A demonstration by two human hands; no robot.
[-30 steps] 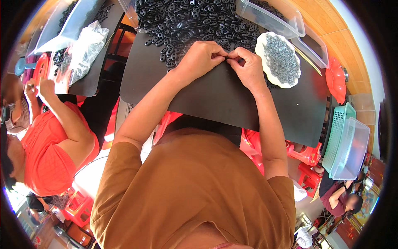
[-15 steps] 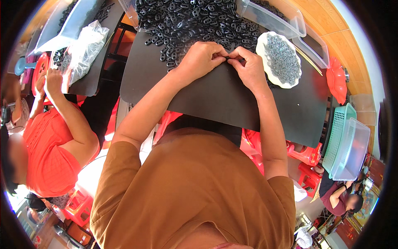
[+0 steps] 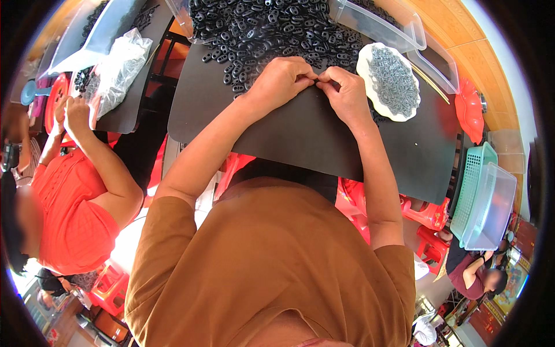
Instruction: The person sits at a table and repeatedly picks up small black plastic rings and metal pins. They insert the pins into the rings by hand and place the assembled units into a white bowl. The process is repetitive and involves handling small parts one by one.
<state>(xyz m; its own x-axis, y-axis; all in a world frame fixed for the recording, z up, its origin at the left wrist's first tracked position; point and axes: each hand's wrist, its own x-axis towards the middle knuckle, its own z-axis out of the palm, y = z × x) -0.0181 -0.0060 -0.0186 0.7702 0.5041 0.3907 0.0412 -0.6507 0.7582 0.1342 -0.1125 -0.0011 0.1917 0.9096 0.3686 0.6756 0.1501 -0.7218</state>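
My left hand (image 3: 281, 79) and my right hand (image 3: 347, 97) meet above the dark table (image 3: 277, 136), thumbs and forefingers pinched together. Between the fingertips is a small black piece (image 3: 317, 80), mostly covered, so its exact form cannot be told. Just beyond my hands spreads a big heap of black oval plastic pieces with two holes (image 3: 272, 34); some lie loose beside my left wrist. Close to the right of my right hand stands a white scalloped dish (image 3: 368, 87), filled with small grey metallic pins or screws (image 3: 394, 81).
Clear plastic bins (image 3: 381, 26) border the heap. Thin sticks (image 3: 430, 81) and a red scalloped dish (image 3: 469, 110) lie to the right, near a green basket (image 3: 471, 188). At left, a person in red (image 3: 81, 208) works by a plastic bag (image 3: 124, 66). Red stools (image 3: 110, 289) stand behind.
My hands stay pinched together at almost the same spot, with only a slight shift of the fingers. The person in red at left has moved their hands and arm a little.
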